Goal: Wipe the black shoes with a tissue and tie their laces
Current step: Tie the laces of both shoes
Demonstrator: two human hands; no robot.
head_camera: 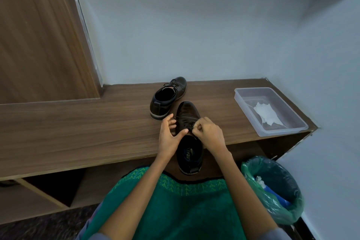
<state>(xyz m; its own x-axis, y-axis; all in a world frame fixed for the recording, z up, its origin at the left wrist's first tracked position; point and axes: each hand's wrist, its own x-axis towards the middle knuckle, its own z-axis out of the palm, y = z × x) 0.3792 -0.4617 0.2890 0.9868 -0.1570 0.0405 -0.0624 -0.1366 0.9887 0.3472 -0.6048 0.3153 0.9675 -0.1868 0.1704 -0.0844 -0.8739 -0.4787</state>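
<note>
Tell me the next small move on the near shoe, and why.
Probably draw the laces snug with both hands. The right hand pinches a lace over the near shoe, while the left hand sits open beside it, thumb on the tongue; no finished bow is visible.

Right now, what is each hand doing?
Left hand: open, fingers spread beside the near shoe.
Right hand: closed, pinching the lace.
</note>
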